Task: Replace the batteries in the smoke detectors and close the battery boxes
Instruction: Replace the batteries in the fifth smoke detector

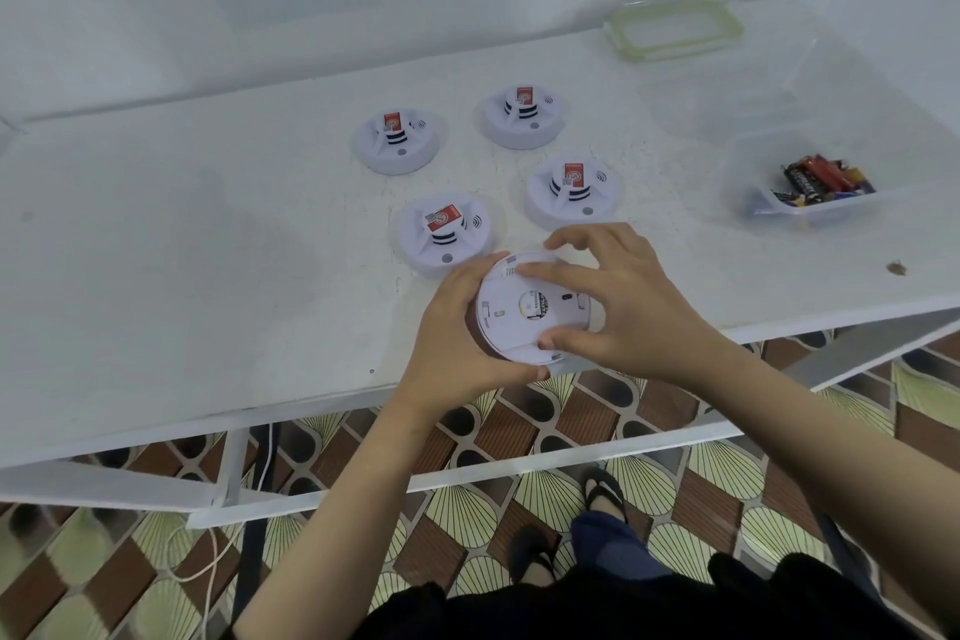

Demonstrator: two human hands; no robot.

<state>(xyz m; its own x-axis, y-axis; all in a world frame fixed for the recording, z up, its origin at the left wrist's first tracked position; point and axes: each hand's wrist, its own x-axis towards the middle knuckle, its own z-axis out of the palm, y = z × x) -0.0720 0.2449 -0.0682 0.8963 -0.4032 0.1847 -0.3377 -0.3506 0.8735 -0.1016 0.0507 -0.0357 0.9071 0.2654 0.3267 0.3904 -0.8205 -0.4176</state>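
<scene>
A white round smoke detector (524, 322) is held just above the table's front edge, its flat back with a round label facing up. My left hand (457, 327) cups its left and lower rim. My right hand (623, 301) grips it from the right, fingers spread over the top and thumb at the lower rim. Several other white smoke detectors stand face up on the table, each with a red sticker: one (445, 234) just behind my hands, one (571, 190) to its right, and two farther back (400, 140) (523, 115).
A clear plastic tub (831, 216) with several batteries (821, 179) sits at the right of the white table (208, 250). A green-rimmed clear lid (675, 29) lies at the back right. Below the front edge are patterned floor tiles and my feet.
</scene>
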